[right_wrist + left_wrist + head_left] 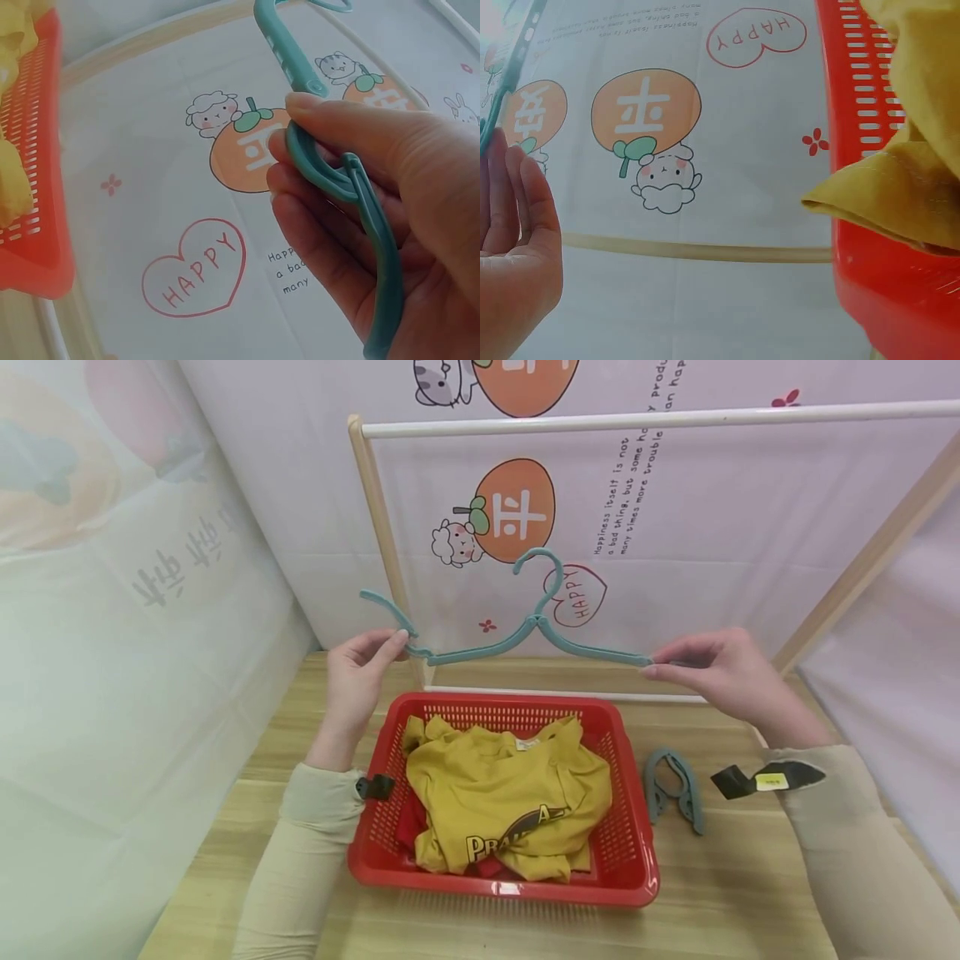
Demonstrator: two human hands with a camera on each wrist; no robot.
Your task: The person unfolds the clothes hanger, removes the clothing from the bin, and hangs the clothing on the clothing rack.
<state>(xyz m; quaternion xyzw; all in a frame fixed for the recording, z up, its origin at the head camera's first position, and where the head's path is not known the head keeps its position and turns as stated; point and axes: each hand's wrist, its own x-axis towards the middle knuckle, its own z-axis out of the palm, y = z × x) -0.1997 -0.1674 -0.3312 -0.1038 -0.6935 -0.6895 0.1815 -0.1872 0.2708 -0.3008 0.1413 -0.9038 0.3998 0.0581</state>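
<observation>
A teal folding clothes hanger [487, 652] is held up between both hands above the red basket, its hook pointing upward. My left hand [360, 668] pinches its left arm near a joint, where an end piece angles up and away. In the head view my right hand [712, 672] pinches the tip of the other arm. Seen from the right wrist, the thumb and fingers grip the hanger [319, 161] around its joint, and a folded end piece lies along the palm. Below, a yellow T-shirt [510, 785] with dark printing lies crumpled in the red basket [637, 868].
A second teal hanger [675, 789], folded up, lies on the wooden table [720, 877] right of the basket. Behind stands a rack with a white top rail [637, 420] and wooden posts [382, 518]. Red cloth [408, 818] shows under the shirt. Printed curtains surround the table.
</observation>
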